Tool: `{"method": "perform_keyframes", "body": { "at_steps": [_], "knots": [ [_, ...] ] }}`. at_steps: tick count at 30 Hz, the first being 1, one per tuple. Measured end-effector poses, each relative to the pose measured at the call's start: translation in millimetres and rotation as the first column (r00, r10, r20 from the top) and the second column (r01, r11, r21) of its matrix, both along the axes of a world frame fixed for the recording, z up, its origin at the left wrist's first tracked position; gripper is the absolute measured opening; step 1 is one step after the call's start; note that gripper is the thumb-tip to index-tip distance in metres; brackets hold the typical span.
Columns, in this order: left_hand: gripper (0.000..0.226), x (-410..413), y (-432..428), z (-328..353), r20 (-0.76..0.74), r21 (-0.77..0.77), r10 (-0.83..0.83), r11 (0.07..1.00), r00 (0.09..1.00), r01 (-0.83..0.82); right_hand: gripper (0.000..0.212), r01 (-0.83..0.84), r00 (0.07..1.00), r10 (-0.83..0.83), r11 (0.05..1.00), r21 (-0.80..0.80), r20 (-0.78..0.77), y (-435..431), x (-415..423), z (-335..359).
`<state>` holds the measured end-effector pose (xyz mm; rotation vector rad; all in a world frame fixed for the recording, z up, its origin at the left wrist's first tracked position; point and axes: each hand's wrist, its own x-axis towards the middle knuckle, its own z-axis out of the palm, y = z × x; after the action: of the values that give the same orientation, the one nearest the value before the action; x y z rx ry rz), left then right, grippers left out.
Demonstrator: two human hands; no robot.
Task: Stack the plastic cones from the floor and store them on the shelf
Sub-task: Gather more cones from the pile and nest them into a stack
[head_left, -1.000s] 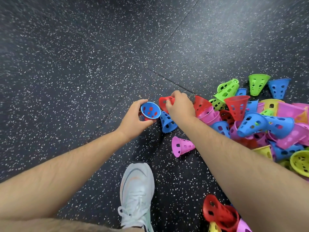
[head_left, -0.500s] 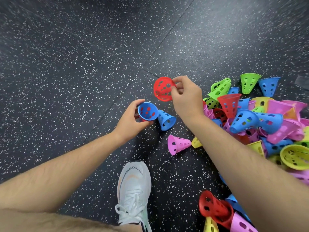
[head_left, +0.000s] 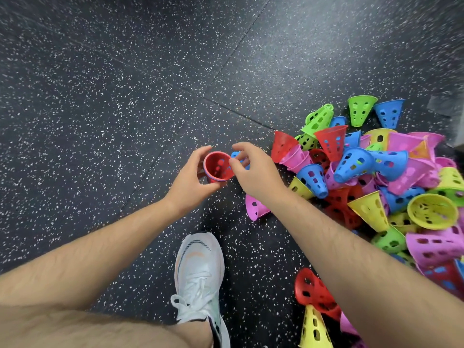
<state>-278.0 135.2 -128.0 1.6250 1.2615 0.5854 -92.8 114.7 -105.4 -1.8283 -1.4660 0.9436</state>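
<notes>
My left hand (head_left: 190, 183) grips a small stack of perforated plastic cones: a red cone (head_left: 218, 167) sits nested inside a blue one, of which only a thin rim shows. My right hand (head_left: 259, 175) is just right of the stack. Its index fingertip touches the red rim, and the thumb is lifted apart from it. A loose blue cone (head_left: 237, 154) lies on the floor behind my right fingers, mostly hidden. A pink cone (head_left: 253, 207) lies under my right wrist. The big pile of coloured cones (head_left: 376, 172) spreads to the right.
Dark speckled rubber floor (head_left: 125, 96) stretches to the left and ahead. My white shoe (head_left: 198, 267) stands below the hands. A red cone (head_left: 311, 290) and a yellow cone (head_left: 313, 330) lie at the bottom right. No shelf is in view.
My right hand carried the red cone from the pile's edge over to the left hand and set it into the blue cone there. The thumb has since come off it.
</notes>
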Motion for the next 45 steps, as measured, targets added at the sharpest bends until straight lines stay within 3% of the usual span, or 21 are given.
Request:
{"method": "perform_keyframes", "body": {
  "at_steps": [6, 10, 16, 19, 22, 27, 37, 41, 45],
  "knots": [
    [0.077, -0.6, 0.3, -2.0, -0.043, -0.008, -0.013, 1.000, 0.999, 0.012, 0.035, 0.238, 0.967, -0.218, 0.959, -0.155, 0.134, 2.5, 12.8, -18.3],
    [0.076, -1.7, 1.6, -5.1, -0.054, -0.017, -0.004, 1.000, 0.999, 0.003, 0.042, 0.290, 0.947, -0.244, 0.928, -0.233, 0.207, 12.8, 11.7, -29.0],
    [0.072, -0.8, 0.4, -6.4, -0.064, -0.048, -0.003, 0.999, 0.998, 0.000, 0.022, 0.235, 0.929, -0.154, 0.948, -0.216, 0.335, 20.1, 13.5, -26.7],
    [0.075, 2.3, -0.9, -8.6, -0.075, -0.069, -0.020, 0.997, 0.997, 0.015, 0.021, 0.210, 0.934, -0.188, 0.977, -0.042, 0.303, 9.6, 21.7, -19.7],
    [0.074, 9.6, -4.2, -7.1, -0.072, -0.066, -0.042, 0.997, 0.997, 0.037, 0.019, 0.163, 0.971, -0.191, 0.970, 0.181, 0.146, -7.3, 29.1, -9.5],
    [0.083, 23.3, -9.7, 1.9, -0.025, -0.070, -0.065, 0.996, 0.998, 0.063, 0.018, -0.029, 0.987, -0.021, 0.954, 0.299, 0.162, -32.9, 32.2, 0.5],
    [0.075, 27.3, -24.1, -2.3, 0.012, -0.031, -0.106, 0.994, 0.994, 0.106, 0.026, -0.039, 0.998, 0.022, 0.965, 0.261, 0.065, -67.9, 24.3, 2.4],
    [0.075, 32.3, -26.5, -5.6, -0.006, -0.041, -0.127, 0.991, 0.992, 0.126, 0.047, -0.117, 0.993, 0.116, 0.991, 0.066, 0.006, -81.2, 18.9, -2.8],
    [0.071, 31.0, -27.9, -8.9, -0.033, -0.046, -0.140, 0.989, 0.990, 0.139, 0.043, 0.068, 0.997, -0.065, 0.995, 0.077, -0.037, -90.0, 25.1, -6.3]
  ]
}}
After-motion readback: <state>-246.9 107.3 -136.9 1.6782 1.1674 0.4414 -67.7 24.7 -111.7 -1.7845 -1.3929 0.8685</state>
